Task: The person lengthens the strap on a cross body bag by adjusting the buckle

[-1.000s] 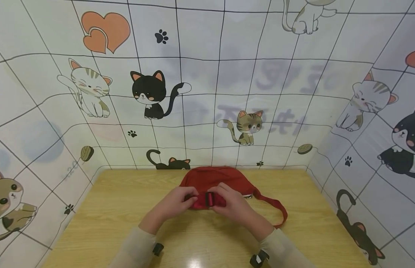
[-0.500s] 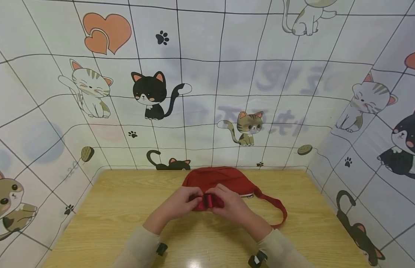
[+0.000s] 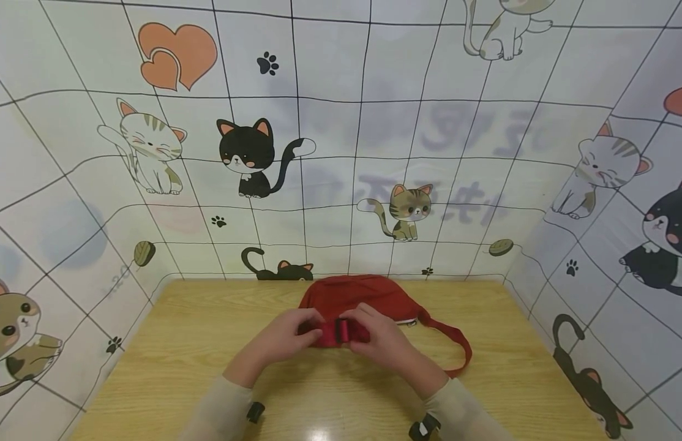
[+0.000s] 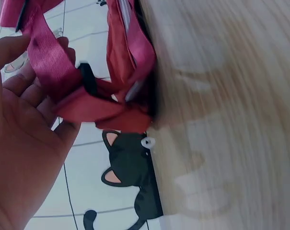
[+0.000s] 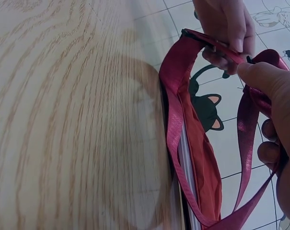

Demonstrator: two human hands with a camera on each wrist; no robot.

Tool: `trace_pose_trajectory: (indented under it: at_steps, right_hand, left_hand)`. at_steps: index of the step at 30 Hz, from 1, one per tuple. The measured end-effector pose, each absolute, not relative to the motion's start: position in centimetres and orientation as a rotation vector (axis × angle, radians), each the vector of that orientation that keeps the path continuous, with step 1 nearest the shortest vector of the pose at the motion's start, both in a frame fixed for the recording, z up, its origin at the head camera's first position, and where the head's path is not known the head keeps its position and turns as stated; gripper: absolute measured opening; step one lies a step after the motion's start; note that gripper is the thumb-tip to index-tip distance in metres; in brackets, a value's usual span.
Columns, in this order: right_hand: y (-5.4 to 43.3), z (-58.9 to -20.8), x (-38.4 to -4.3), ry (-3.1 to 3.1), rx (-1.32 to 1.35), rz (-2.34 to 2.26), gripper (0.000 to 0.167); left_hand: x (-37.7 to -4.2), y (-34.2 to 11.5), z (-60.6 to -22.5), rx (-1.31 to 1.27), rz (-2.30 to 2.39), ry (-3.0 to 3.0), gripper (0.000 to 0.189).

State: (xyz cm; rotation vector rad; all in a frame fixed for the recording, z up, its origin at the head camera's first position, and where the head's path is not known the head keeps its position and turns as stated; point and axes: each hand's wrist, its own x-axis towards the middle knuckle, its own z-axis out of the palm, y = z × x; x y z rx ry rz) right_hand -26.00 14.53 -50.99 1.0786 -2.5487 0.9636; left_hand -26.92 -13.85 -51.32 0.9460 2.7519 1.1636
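A red waist bag [image 3: 357,294] lies at the back of the table. Before it, both hands hold its shiny dark-red strap [image 3: 330,335], which carries a black slide buckle [image 3: 341,331]. On the left, my left hand [image 3: 283,338] pinches the strap between thumb and fingers; in the left wrist view, the webbing [image 4: 51,60] passes over those fingers. My right hand [image 3: 382,343] pinches the strap just right of the buckle. Seen from the right wrist, my right thumb [image 5: 264,74] presses on the strap, and a loop [image 5: 246,143] hangs below. Part of the buckle is hidden by fingers.
A free strap end [image 3: 457,343] curves across the wooden table [image 3: 209,318] to the right of the bag. White cat-printed sheeting [image 3: 330,122] stands behind and on both sides. Black wrist devices [image 3: 423,427] sit under the sleeves.
My left hand first moved right, close to the right hand, then back left along the strap. The right hand has barely moved. The bag's left side has shifted slightly right.
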Motion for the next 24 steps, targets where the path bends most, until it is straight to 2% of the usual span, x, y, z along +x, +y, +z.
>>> trace_pose_trajectory:
  at_steps: [17,24]
  right_hand:
    - [14.5,-51.2,-26.0,-2.536,1.070,1.034,0.054]
    - [14.5,-51.4,-26.2,-2.508,1.072,1.040,0.054]
  left_hand:
    - [-27.2,-13.8,-51.4,1.060,1.262,2.665,0.005]
    - [-27.2,-13.5,-51.3,1.007,1.288,2.626,0.005]
